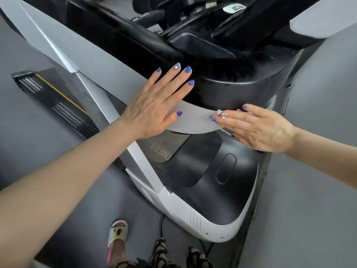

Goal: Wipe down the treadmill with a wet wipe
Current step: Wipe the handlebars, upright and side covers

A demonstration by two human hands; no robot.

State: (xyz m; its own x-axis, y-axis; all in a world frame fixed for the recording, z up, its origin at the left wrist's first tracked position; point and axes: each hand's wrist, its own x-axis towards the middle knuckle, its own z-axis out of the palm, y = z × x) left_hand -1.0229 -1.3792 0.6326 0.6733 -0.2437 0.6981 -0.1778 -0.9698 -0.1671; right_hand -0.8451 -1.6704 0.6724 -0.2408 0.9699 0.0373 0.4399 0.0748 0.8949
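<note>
The treadmill (193, 120) fills the view from above, with a black console on top, a grey curved rim below it and a black and white motor cover near the floor. My left hand (154, 105) lies flat with straight fingers on the grey rim and the black console edge. My right hand (253, 128) presses a white wet wipe (219, 112) against the right end of the grey rim with straight fingers. Most of the wipe is hidden under my fingers.
The running belt with a yellow stripe (58, 97) stretches away at the left. A black cable (162, 225) lies on the grey floor below the motor cover. My foot in a white sandal (117, 236) stands near the treadmill's front. A grey wall (318, 171) rises at the right.
</note>
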